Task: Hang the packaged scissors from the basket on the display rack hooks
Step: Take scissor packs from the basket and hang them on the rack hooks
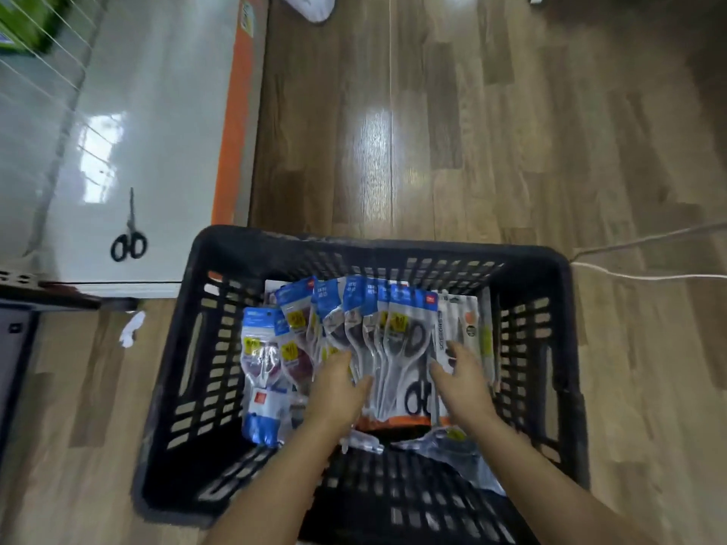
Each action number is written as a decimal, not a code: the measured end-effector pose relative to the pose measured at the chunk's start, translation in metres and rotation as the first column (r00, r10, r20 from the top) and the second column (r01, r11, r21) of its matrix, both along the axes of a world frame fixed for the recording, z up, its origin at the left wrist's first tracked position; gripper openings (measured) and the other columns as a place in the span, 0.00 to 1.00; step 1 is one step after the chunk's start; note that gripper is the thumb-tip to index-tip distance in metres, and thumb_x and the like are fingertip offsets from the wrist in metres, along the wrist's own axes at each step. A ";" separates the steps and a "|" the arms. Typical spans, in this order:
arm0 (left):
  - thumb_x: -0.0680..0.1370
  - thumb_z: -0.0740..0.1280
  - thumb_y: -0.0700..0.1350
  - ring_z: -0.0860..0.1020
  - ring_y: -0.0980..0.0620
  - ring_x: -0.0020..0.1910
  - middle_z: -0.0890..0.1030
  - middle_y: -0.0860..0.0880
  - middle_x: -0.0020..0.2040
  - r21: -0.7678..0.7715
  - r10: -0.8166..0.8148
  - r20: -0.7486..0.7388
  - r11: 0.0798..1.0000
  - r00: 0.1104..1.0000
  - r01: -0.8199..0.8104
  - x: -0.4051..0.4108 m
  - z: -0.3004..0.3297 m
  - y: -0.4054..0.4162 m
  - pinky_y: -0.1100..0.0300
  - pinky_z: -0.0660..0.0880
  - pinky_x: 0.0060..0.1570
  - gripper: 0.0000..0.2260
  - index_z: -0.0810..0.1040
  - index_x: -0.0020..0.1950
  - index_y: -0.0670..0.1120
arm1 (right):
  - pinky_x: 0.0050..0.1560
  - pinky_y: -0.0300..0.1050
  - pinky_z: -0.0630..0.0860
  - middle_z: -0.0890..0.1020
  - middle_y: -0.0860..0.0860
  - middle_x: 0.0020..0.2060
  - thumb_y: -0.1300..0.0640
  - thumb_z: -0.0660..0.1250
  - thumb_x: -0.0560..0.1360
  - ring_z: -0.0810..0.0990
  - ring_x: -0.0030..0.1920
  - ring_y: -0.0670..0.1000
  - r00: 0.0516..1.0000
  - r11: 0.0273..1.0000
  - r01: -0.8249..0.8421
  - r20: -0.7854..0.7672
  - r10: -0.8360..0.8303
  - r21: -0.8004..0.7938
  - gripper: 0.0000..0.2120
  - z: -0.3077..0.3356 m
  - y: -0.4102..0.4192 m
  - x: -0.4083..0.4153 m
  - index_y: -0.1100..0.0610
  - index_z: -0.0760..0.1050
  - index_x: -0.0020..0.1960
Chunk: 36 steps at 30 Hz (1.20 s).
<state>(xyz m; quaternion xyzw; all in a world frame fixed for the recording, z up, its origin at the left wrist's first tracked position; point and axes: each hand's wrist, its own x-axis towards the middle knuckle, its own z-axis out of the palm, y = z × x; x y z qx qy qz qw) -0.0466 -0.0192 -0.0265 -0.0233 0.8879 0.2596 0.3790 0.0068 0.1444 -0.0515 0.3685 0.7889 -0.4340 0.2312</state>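
- While both arms reach down from six o'clock, the black basket sits on the wood floor in the lower middle of the view.
- Packs of scissors stand fanned in a row inside it, blue cards toward twelve o'clock; more packs lie at nine o'clock of the row.
- The left hand rests on the packs with fingers fairly straight and close together, touching the clear plastic.
- The right hand lies at three o'clock of the left, fingers spread over a white pack; whether it pinches anything cannot be told.
- Beyond the basket at ten o'clock, a white shelf with an orange edge carries loose black-handled scissors.
- A white cord trails at three o'clock; a paper scrap lies at nine.
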 end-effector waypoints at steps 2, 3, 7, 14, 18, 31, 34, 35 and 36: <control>0.79 0.63 0.49 0.66 0.48 0.70 0.66 0.45 0.72 0.043 0.026 0.006 0.999 1.000 -0.026 -0.006 -0.030 0.011 0.60 0.64 0.64 0.24 0.63 0.73 0.42 | 0.66 0.49 0.66 0.67 0.57 0.71 0.53 0.63 0.78 0.67 0.69 0.56 1.000 1.000 0.013 -0.004 -0.013 -0.002 0.28 -0.030 -0.001 -0.009 0.62 0.60 0.73; 0.79 0.64 0.48 0.67 0.48 0.69 0.67 0.46 0.71 0.064 0.026 -0.007 0.998 1.000 -0.025 -0.009 -0.043 0.017 0.61 0.64 0.63 0.24 0.64 0.73 0.42 | 0.65 0.49 0.67 0.69 0.57 0.69 0.52 0.64 0.78 0.69 0.68 0.56 1.000 1.000 0.019 -0.013 -0.019 0.009 0.28 -0.042 -0.002 -0.014 0.62 0.62 0.72; 0.78 0.66 0.45 0.73 0.48 0.63 0.74 0.46 0.64 0.149 0.081 -0.083 0.986 0.993 -0.068 -0.030 -0.084 0.038 0.62 0.67 0.58 0.18 0.71 0.67 0.43 | 0.54 0.50 0.74 0.78 0.57 0.54 0.50 0.70 0.72 0.76 0.56 0.58 0.992 0.995 0.065 -0.111 -0.057 0.071 0.23 -0.079 -0.002 -0.035 0.61 0.72 0.61; 0.77 0.65 0.40 0.77 0.47 0.54 0.79 0.44 0.54 0.198 0.289 -0.021 0.939 0.957 -0.280 -0.038 -0.108 0.060 0.60 0.71 0.50 0.11 0.76 0.59 0.41 | 0.67 0.51 0.64 0.66 0.59 0.69 0.49 0.73 0.69 0.62 0.70 0.58 0.997 0.985 0.048 -0.075 -0.036 0.168 0.39 -0.098 -0.001 -0.048 0.62 0.60 0.73; 0.79 0.63 0.39 0.78 0.47 0.54 0.80 0.43 0.54 0.229 0.382 0.116 0.888 0.917 -0.399 -0.040 -0.105 0.060 0.60 0.71 0.50 0.06 0.77 0.54 0.42 | 0.60 0.56 0.71 0.72 0.60 0.61 0.46 0.78 0.62 0.70 0.63 0.60 0.996 0.988 0.091 -0.038 -0.087 0.127 0.39 -0.102 0.004 -0.054 0.62 0.68 0.65; 0.79 0.63 0.50 0.75 0.57 0.43 0.77 0.52 0.46 0.239 0.513 0.353 0.759 0.782 -0.605 -0.033 -0.083 0.040 0.63 0.71 0.41 0.12 0.73 0.57 0.43 | 0.50 0.43 0.75 0.80 0.51 0.48 0.66 0.70 0.72 0.80 0.48 0.49 0.845 0.801 0.427 -0.129 -0.518 -0.419 0.19 -0.083 0.011 -0.018 0.58 0.68 0.59; 0.81 0.59 0.48 0.73 0.54 0.53 0.74 0.51 0.55 0.268 0.474 0.282 0.796 0.834 -0.543 -0.027 -0.073 0.037 0.62 0.68 0.50 0.14 0.70 0.65 0.45 | 0.45 0.42 0.75 0.80 0.54 0.49 0.61 0.66 0.76 0.79 0.46 0.50 0.819 0.775 0.484 -0.102 -0.564 -0.406 0.12 -0.076 0.013 -0.005 0.60 0.72 0.58; 0.81 0.58 0.47 0.73 0.52 0.56 0.74 0.50 0.57 0.276 0.469 0.264 0.800 0.843 -0.532 -0.026 -0.067 0.037 0.62 0.67 0.51 0.15 0.69 0.67 0.45 | 0.43 0.43 0.74 0.80 0.54 0.49 0.58 0.65 0.77 0.79 0.46 0.52 0.823 0.777 0.487 -0.089 -0.561 -0.398 0.12 -0.071 0.014 -0.001 0.60 0.72 0.59; 0.81 0.58 0.46 0.73 0.51 0.58 0.74 0.49 0.57 0.283 0.477 0.253 0.795 0.842 -0.536 -0.024 -0.059 0.036 0.61 0.67 0.52 0.16 0.69 0.68 0.45 | 0.42 0.43 0.74 0.80 0.54 0.47 0.57 0.64 0.78 0.79 0.45 0.53 0.827 0.779 0.491 -0.072 -0.557 -0.389 0.12 -0.065 0.015 0.002 0.60 0.71 0.59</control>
